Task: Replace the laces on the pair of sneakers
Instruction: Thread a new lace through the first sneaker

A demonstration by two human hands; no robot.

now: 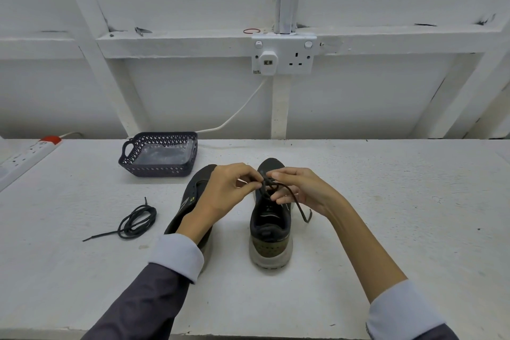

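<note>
Sneakers are both sitting on the white table [386,201], pretty much dead centre. The right sneaker [270,240] stands upright with its heel toward the person, and there's some small writing across the heel band, but it's too tiny to read. The left sneaker [193,196] leans over on its side just beside it, with a little yellow-green mark on the side, can't make out a brand from that either. The person's left forearm and rolled cuff cover a good chunk of that one.

Both hands are up over the right sneaker's tongue. The left hand [223,188] has its fingertips pinched tight on the dark lace [299,208], and the right hand [300,188] pinches the same lace from the other side, with one end hanging down past the right wrist. Whether it's a knot or a loop between the fingers, can't tell.

A spare lace [136,222] lies loosely coiled on the table off to the left, well apart from the shoes. Behind the left sneaker is a dark basket [160,167] with a clear plastic bag [165,153] in it. Far left edge has a power strip [27,153] with a red switch. On the wall there's a double socket [299,55] with a white adapter [268,62] plugged in, its cable [242,107] dropping behind the basket, and a red rubber band [251,31] on the ledge above.
</note>
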